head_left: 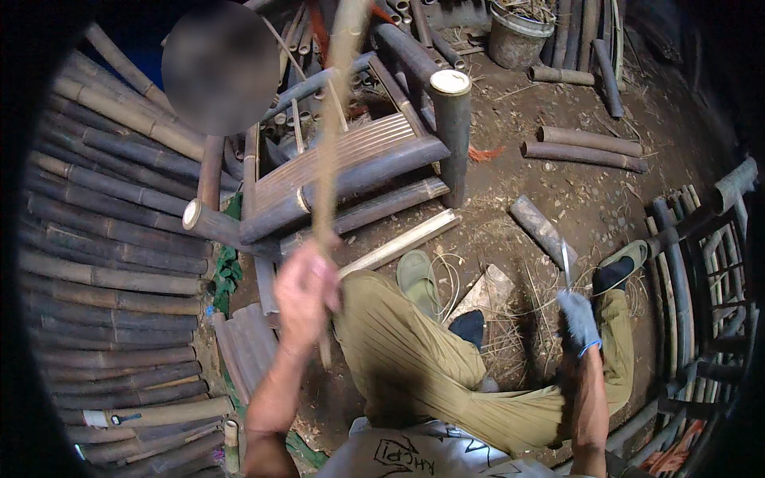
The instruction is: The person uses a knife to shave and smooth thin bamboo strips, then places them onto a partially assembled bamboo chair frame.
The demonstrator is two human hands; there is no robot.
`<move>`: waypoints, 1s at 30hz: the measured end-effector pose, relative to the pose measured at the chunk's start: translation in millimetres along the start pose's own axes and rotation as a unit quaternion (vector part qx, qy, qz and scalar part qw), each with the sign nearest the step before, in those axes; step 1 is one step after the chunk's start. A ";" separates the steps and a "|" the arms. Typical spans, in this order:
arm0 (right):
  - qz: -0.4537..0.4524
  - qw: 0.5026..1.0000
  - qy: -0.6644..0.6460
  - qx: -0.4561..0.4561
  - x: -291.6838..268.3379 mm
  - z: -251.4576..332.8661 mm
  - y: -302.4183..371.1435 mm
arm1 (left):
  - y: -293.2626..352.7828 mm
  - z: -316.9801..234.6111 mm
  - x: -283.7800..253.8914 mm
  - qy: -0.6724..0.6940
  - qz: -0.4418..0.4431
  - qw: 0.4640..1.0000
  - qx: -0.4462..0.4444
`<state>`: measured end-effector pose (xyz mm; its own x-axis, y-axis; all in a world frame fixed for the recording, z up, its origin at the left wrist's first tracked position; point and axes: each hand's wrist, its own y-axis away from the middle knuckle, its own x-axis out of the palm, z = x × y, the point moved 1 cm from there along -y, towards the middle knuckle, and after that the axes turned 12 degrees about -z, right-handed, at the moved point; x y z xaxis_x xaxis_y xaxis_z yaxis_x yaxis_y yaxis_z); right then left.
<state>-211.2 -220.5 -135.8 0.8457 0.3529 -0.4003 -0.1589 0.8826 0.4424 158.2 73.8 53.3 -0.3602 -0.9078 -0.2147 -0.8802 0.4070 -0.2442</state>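
My bare left hand [307,288] is closed around a long pale bamboo strip [333,147], which stands up past the top of the view and is smeared by motion. My right hand [578,320], in a grey glove with a blue cuff, grips a knife [566,268]. Its narrow blade points away from me, and the handle is hidden in the fist. Beyond the blade lies a short dark bamboo piece [543,229] on the ground. A dark bamboo chair [351,177] with a slatted seat stands in front of my left hand.
Stacked bamboo poles [119,279] line the left side. A bamboo frame [677,271] stands at the right. Cut bamboo lengths [586,155] and a bucket [519,36] are farther off. Near my sandals [418,279] lie a flat board [483,293] and scattered shavings. A split pale piece [402,243] rests by the chair.
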 end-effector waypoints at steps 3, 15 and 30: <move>0.094 0.993 0.022 0.075 18.3 -26.9 6.6 | -74.9 -6.2 -28.0 -0.092 -0.086 0.984 0.128; 0.029 0.983 0.102 -0.146 52.8 -100.3 43.5 | 65.1 248.2 -11.2 -0.038 0.287 0.943 -0.164; 0.188 0.936 0.220 -0.199 66.9 -54.0 51.3 | 202.0 301.8 -94.4 -0.218 0.352 0.839 -0.355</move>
<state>-190.3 -134.8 -183.2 0.4141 0.6780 -0.6073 -0.6540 0.6857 0.3196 107.7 272.2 -261.1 -0.8563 -0.2828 -0.4323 -0.5154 0.5239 0.6782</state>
